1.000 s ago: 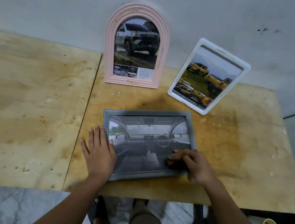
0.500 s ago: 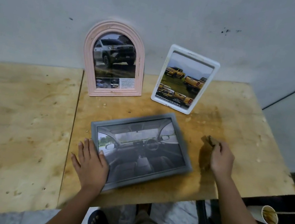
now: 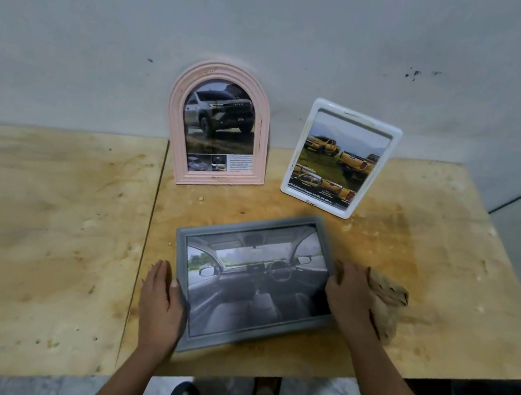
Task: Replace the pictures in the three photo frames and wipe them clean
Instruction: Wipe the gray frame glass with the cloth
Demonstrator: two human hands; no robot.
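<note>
The grey frame [image 3: 254,283] lies flat near the front edge of the wooden surface [image 3: 38,227], and the right hand [image 3: 348,294], which half a second ago was out to the right holding the brown cloth, has come back to it; the cloth [image 3: 385,301] now lies on the surface just beside the frame's right side. The frame's long axis runs from left to right, a little turned so that its right end points further toward the wall. Its picture, a car interior, faces up. The right hand curls its fingers over the right edge of the frame. The left hand [image 3: 160,301] still rests on the lower left corner, fingers straight and close together. Behind, the pink arched frame [image 3: 219,127] and the white frame [image 3: 340,159] lean upright against the wall.
</note>
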